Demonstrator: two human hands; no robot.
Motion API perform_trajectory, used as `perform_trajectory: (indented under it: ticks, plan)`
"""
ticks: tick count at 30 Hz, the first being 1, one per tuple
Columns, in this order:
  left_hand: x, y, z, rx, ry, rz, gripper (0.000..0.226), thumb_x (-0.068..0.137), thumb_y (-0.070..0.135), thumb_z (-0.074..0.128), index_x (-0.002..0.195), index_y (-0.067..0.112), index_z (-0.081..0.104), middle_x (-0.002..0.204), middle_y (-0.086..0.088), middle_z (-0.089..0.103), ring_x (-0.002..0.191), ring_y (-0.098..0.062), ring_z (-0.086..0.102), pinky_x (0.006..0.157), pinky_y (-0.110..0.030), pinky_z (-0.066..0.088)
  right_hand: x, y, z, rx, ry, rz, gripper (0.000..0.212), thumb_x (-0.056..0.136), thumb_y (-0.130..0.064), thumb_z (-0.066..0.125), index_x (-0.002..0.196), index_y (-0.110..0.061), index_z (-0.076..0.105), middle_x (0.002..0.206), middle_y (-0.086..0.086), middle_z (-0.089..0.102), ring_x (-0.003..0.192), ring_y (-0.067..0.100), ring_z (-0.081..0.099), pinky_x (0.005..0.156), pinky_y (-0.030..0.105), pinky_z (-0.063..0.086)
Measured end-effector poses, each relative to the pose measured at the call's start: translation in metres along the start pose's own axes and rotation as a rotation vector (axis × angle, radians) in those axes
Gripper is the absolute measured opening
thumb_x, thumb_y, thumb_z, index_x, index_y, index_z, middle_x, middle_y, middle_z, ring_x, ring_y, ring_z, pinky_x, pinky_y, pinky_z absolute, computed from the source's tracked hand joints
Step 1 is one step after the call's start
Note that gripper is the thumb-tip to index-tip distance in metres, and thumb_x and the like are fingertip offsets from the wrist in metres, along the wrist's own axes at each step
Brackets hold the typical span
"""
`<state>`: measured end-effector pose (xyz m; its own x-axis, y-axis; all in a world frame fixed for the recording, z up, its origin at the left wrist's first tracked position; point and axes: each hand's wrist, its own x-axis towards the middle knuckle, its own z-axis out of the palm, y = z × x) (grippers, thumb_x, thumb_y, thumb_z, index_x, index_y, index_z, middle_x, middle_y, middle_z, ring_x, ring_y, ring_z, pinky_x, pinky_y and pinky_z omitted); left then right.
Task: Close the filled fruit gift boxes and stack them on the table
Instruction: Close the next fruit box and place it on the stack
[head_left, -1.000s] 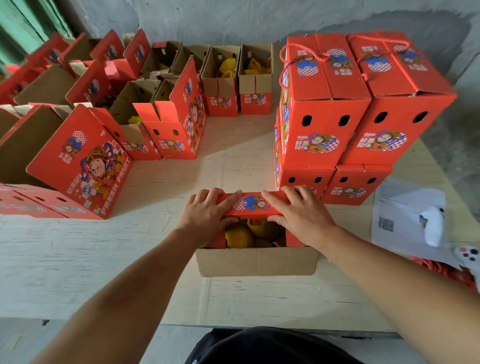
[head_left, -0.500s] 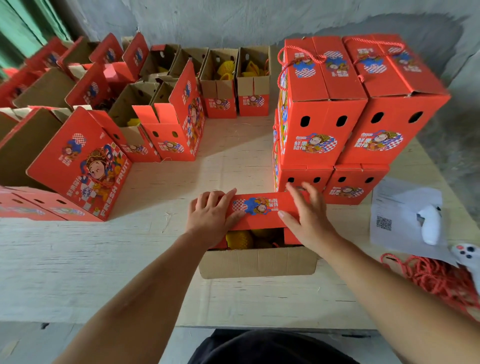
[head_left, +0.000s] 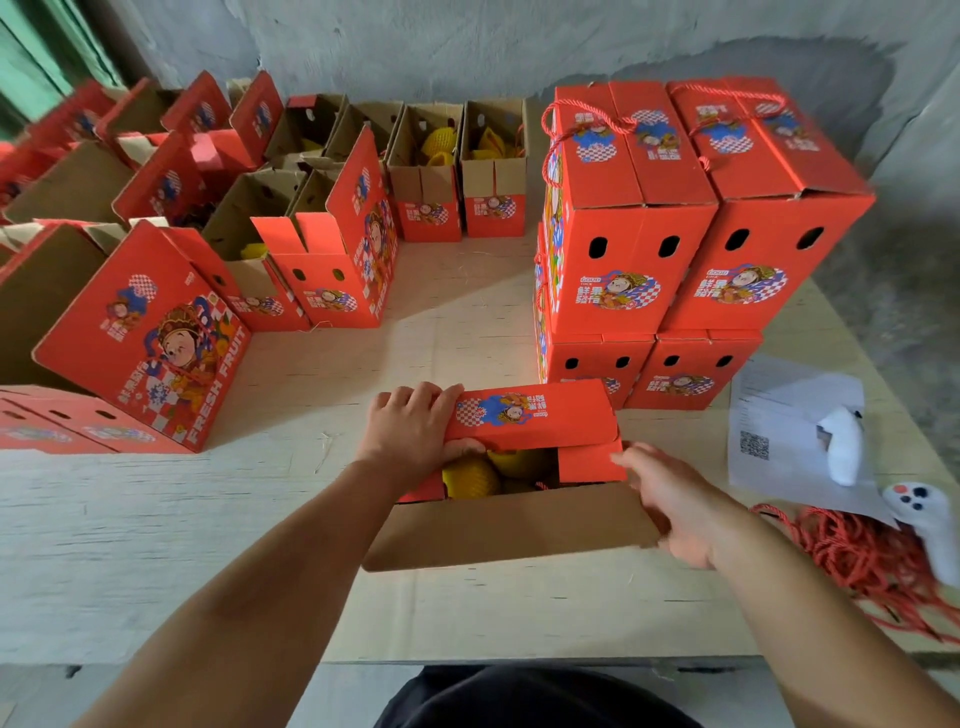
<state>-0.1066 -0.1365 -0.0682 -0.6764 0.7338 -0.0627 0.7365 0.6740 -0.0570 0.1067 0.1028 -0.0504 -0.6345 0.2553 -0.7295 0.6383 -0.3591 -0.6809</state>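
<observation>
Left hand (head_left: 415, 431) grips the left end of the far red flap (head_left: 530, 413), fingers curled over its top, thumb under. Right hand (head_left: 675, 504) blurred, fingers loosely extended at the right end of the near brown flap (head_left: 509, 525); real grip cannot be told. Open gift box (head_left: 589, 460) sits at the table's (head_left: 156, 519) near-centre edge, long axis left-right, opening facing up. Inside: yellow net-wrapped fruit (head_left: 470, 475). Closed stack (head_left: 701, 234), two high, just behind-right. Open boxes (head_left: 431, 171) line the far-left side, some holding yellow fruit. Paper sheet (head_left: 779, 415), red cord (head_left: 857, 561) at right.
</observation>
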Motion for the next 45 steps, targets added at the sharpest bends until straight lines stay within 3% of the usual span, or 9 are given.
perform_trajectory:
  ticks: [4,10,14,19,25,30,37,42,45]
  plan:
    - [0.006,-0.002,-0.007,0.06,0.045,0.051,0.106,0.082,0.09,0.008,0.148,0.018,0.05,0.13,-0.009,0.065,0.105,-0.036,0.068,0.092,-0.048,0.052,-0.003,0.007,-0.015,0.22,-0.019,-0.165,0.054,0.091,0.004,0.032,0.129,-0.024,0.06,0.09,0.017,0.071,0.064,0.02,0.067,0.053,0.035,0.054]
    - [0.009,0.0,-0.008,0.082,0.005,-0.011,0.094,0.081,0.091,0.01,0.144,0.028,0.042,0.132,-0.002,0.055,0.113,-0.029,0.059,0.092,-0.045,0.049,-0.009,0.039,-0.023,0.495,-0.339,-0.311,0.051,0.093,0.004,0.049,0.139,-0.017,0.059,0.127,0.036,0.062,0.122,0.046,0.063,0.093,0.039,0.058]
    - [0.006,0.008,-0.004,0.035,-0.04,-0.103,0.087,0.081,0.093,0.023,0.141,0.03,0.038,0.133,-0.002,0.051,0.12,-0.028,0.052,0.095,-0.049,0.046,-0.003,0.03,0.01,0.301,-0.062,-0.388,0.06,0.073,-0.051,0.083,0.129,-0.039,0.065,0.108,0.01,0.062,0.106,0.026,0.066,0.084,0.041,0.059]
    - [-0.012,0.023,-0.008,-0.061,-0.124,-0.328,0.094,0.073,0.1,0.021,0.132,0.028,0.037,0.125,-0.005,0.052,0.117,-0.031,0.054,0.089,-0.049,0.045,0.006,-0.01,0.071,0.171,0.251,-0.314,0.098,0.067,-0.09,0.063,0.149,-0.066,0.014,0.154,-0.003,0.029,0.122,0.027,0.051,0.089,0.053,0.06]
    - [-0.034,0.031,-0.014,-0.205,-0.29,-0.516,0.102,0.063,0.096,0.017,0.143,0.034,0.019,0.128,-0.015,0.063,0.114,-0.037,0.066,0.085,-0.045,0.044,0.016,-0.014,0.121,0.032,0.167,-0.246,0.119,0.066,-0.09,0.066,0.155,-0.057,-0.005,0.162,-0.006,0.036,0.143,0.025,0.044,0.115,0.055,0.039]
    - [-0.064,0.047,-0.001,-0.467,-0.262,-0.74,0.098,0.095,0.06,0.053,0.165,0.024,-0.007,0.117,-0.017,0.07,0.085,-0.032,0.065,0.078,-0.04,0.05,0.014,0.006,0.14,-0.338,0.083,-0.476,0.115,0.061,-0.082,0.065,0.159,-0.039,0.024,0.147,-0.002,0.054,0.133,0.015,0.056,0.113,0.044,0.045]
    - [-0.092,0.085,-0.016,-1.336,-0.513,-0.658,0.058,0.103,0.049,0.053,0.138,0.022,0.015,0.072,-0.012,0.069,0.044,-0.025,0.067,0.039,-0.031,0.053,0.037,-0.017,0.096,-1.015,0.098,-0.596,0.104,0.064,-0.088,0.052,0.155,-0.055,0.014,0.147,-0.015,0.043,0.133,0.014,0.053,0.104,0.042,0.047]
    - [-0.081,0.012,-0.028,-0.652,-0.16,-0.434,0.027,0.1,0.05,0.059,0.093,0.025,0.068,0.072,0.007,0.069,0.08,-0.029,0.071,0.059,-0.026,0.048,0.047,-0.026,0.073,-1.153,-0.029,-0.665,0.097,0.071,-0.09,0.055,0.152,-0.059,0.013,0.149,-0.026,0.036,0.131,0.006,0.052,0.097,0.039,0.05]
    - [-0.057,-0.025,-0.022,-0.372,0.095,-0.121,0.057,0.093,0.06,0.063,0.138,0.026,0.057,0.128,-0.001,0.061,0.119,-0.026,0.057,0.095,-0.042,0.053,0.044,-0.028,0.074,-1.151,-0.02,-0.678,0.095,0.073,-0.087,0.057,0.153,-0.054,0.017,0.15,-0.025,0.037,0.13,0.007,0.053,0.096,0.04,0.051]
